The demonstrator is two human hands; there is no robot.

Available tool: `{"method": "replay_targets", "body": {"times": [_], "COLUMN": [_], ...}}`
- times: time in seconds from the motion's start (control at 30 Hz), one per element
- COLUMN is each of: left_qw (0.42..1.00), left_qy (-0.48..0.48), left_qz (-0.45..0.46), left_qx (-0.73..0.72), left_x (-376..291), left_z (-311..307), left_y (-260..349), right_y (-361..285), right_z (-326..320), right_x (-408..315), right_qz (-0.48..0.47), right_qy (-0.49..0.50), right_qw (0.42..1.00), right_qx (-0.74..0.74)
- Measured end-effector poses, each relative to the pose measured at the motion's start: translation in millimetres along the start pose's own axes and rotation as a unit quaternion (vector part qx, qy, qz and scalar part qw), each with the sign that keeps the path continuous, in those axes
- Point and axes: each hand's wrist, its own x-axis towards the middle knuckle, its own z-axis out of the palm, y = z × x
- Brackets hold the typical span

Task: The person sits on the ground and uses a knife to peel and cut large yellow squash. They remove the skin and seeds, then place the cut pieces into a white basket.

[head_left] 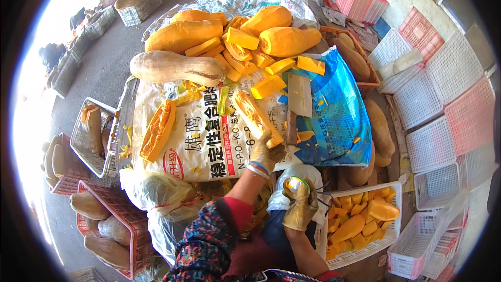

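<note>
My gloved left hand [265,154] grips the near end of a long peeled pumpkin piece [252,115], its stringy hollow facing up. In my gloved right hand [301,208], just above my lap, is a small round shiny metal tool [293,186] with a green edge; its exact kind is unclear. Left of the held piece, another hollowed pumpkin half [158,131] lies on the printed woven sack [176,111] spread over the work surface. A cleaver [299,96] rests to the right, its wooden handle towards me. Strips of peel [223,101] lie between the two hollowed pieces.
Peeled pumpkins [184,36] and cut chunks [242,38] are heaped at the back, beside an unpeeled pumpkin [176,66]. A white crate [397,225] of pieces stands at right. Left are a red crate [137,223] of whole pumpkins and a plastic bag [160,190].
</note>
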Motion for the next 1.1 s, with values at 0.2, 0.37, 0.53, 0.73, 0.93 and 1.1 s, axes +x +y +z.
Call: {"method": "replay_targets", "body": {"times": [0.2,0.37,0.53,0.73,0.93,1.1], "left_qw": [0.978,0.975,0.969,0.995,0.991,0.993], "left_qy": [0.115,0.100,0.099,-0.058,-0.057,-0.056], "left_qz": [0.163,0.124,0.124,-0.052,-0.039,-0.020], "left_qx": [0.054,0.153,0.190,-0.068,-0.113,-0.105], "left_x": [-16,-122,-209,-193,-189,-183], "left_z": [43,-31,-106,-126,-99,-106], "left_y": [-25,-6,4,15,4,1], "right_y": [6,-13,48,89,81,80], "right_z": [-15,34,91,84,92,124], "right_x": [8,33,32,30,31,48], "right_qz": [0.020,-0.062,-0.247,-0.276,-0.178,-0.219], "right_qy": [-0.007,-0.134,-0.304,-0.320,-0.245,-0.203], "right_qw": [1.000,0.942,0.804,0.740,0.790,0.769], "right_qx": [-0.019,-0.302,-0.447,-0.523,-0.533,-0.565]}}
